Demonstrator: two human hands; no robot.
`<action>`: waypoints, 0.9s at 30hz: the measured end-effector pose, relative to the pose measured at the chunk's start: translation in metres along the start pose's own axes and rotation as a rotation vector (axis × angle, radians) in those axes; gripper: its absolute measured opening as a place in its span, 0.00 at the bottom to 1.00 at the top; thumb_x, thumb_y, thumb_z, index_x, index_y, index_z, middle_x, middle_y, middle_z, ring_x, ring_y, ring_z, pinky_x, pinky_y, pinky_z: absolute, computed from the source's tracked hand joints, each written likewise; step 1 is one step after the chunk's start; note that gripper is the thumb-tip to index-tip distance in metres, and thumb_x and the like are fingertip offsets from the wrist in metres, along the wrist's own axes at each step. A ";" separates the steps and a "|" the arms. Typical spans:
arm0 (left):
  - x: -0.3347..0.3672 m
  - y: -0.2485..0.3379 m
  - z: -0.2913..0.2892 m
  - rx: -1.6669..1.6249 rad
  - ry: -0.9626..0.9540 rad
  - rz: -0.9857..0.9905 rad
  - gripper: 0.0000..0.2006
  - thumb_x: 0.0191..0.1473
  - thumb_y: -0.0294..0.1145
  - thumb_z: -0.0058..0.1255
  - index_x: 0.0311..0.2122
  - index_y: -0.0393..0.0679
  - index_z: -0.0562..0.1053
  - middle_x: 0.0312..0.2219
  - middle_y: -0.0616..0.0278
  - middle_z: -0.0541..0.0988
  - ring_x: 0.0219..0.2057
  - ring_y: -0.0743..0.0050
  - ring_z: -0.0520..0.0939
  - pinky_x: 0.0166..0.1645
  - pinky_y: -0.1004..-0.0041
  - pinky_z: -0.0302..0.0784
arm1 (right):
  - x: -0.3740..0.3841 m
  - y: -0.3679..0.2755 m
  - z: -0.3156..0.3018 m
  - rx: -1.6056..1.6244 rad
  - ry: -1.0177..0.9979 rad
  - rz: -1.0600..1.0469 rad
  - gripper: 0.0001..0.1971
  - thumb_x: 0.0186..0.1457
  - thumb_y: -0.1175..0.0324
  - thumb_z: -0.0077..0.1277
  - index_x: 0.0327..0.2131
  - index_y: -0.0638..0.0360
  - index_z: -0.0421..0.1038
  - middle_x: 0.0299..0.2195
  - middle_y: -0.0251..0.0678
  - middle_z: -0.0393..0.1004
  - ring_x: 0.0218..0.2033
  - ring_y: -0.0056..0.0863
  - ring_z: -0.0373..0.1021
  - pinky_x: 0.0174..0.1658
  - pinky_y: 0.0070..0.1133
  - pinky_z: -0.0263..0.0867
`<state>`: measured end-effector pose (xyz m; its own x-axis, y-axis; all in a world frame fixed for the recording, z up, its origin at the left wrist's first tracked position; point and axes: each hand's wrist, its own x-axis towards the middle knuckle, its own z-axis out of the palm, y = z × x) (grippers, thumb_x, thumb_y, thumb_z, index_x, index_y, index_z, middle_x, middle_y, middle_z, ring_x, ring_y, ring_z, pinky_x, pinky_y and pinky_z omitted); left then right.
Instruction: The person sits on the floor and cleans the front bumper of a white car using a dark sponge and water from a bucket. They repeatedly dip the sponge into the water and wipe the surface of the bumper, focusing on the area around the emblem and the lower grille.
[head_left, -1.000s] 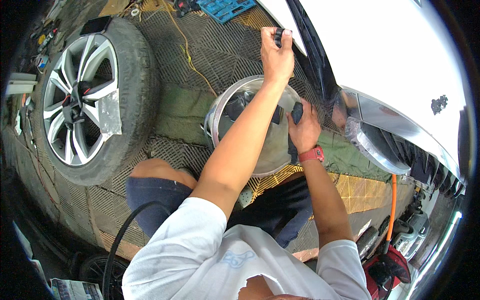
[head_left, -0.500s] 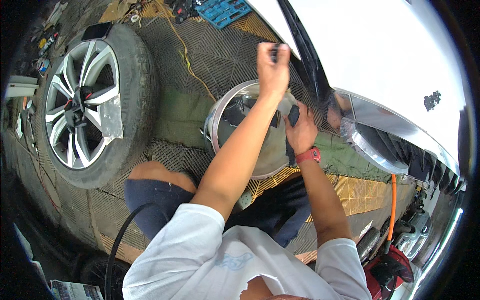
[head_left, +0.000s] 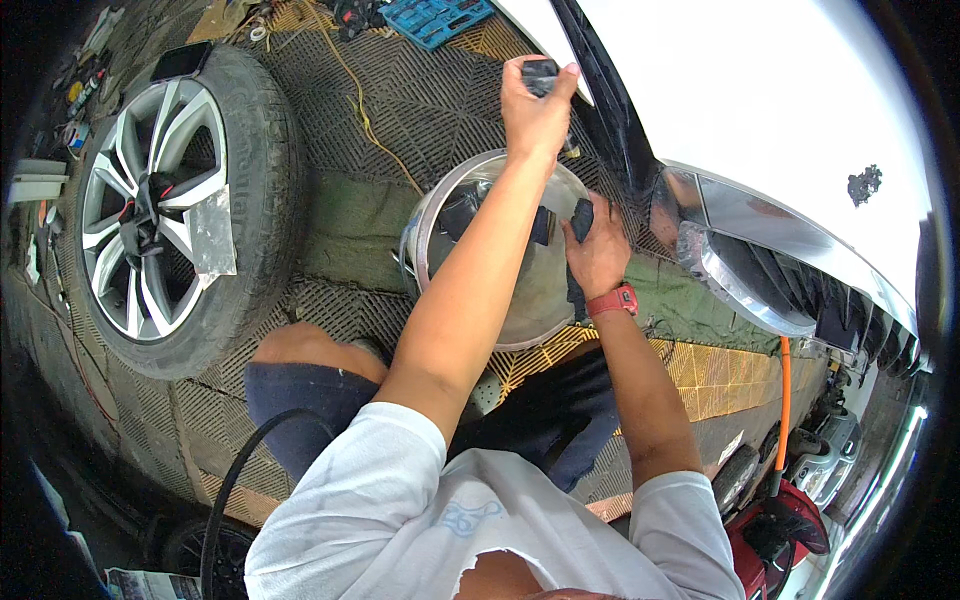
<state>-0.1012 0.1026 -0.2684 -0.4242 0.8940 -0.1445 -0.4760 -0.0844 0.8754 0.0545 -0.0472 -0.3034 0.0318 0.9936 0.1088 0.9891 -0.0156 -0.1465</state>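
My left hand (head_left: 535, 112) is raised beyond the bucket, closed around a small dark block-like piece (head_left: 540, 78), close to the black trim (head_left: 606, 100) of a white car panel (head_left: 760, 80). At the right side of the round metal bucket (head_left: 432, 215), my right hand (head_left: 600, 245) is bent over the rim, its thumb and fingers closed about a black piece (head_left: 582, 220). My left forearm crosses over the bucket and hides part of its inside. Several dark flat pieces (head_left: 460, 215) lie in it. What exactly the black pieces are cannot be made out.
To the left lies a tire on a silver wheel (head_left: 270, 190), with a grey sheet (head_left: 212, 230) and a phone (head_left: 182, 62) on it. A blue tool case (head_left: 435, 22) is on the ribbed floor mat at the back. The car's lamp (head_left: 740, 285) projects at right.
My left hand has moved slightly up and away from me, with the dark piece showing more. The right hand has stayed at the bucket's rim. The view has shifted a little.
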 end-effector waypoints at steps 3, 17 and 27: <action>-0.013 0.003 -0.002 -0.006 0.038 0.055 0.31 0.51 0.44 0.75 0.54 0.48 0.69 0.39 0.65 0.76 0.34 0.77 0.77 0.35 0.72 0.76 | -0.001 0.003 0.001 -0.005 0.003 0.024 0.34 0.55 0.55 0.66 0.63 0.47 0.65 0.59 0.61 0.70 0.54 0.58 0.74 0.51 0.44 0.74; 0.006 0.048 -0.082 -0.561 -0.594 -0.298 0.24 0.67 0.27 0.44 0.68 0.42 0.66 0.50 0.52 0.77 0.47 0.63 0.83 0.57 0.51 0.84 | -0.005 -0.004 -0.016 0.056 0.211 -0.197 0.26 0.57 0.66 0.63 0.60 0.47 0.71 0.57 0.52 0.71 0.53 0.54 0.74 0.50 0.42 0.75; -0.013 0.066 -0.106 -0.630 -0.573 -0.317 0.21 0.67 0.21 0.49 0.63 0.46 0.68 0.51 0.48 0.78 0.49 0.59 0.85 0.54 0.48 0.88 | -0.013 -0.090 -0.073 0.787 0.261 -0.061 0.19 0.54 0.66 0.70 0.48 0.59 0.79 0.39 0.44 0.80 0.41 0.44 0.78 0.48 0.33 0.72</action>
<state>-0.2086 0.0387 -0.2577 0.1664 0.9841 0.0628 -0.9096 0.1286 0.3950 -0.0246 -0.0672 -0.2201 0.1092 0.9306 0.3493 0.6038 0.2170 -0.7670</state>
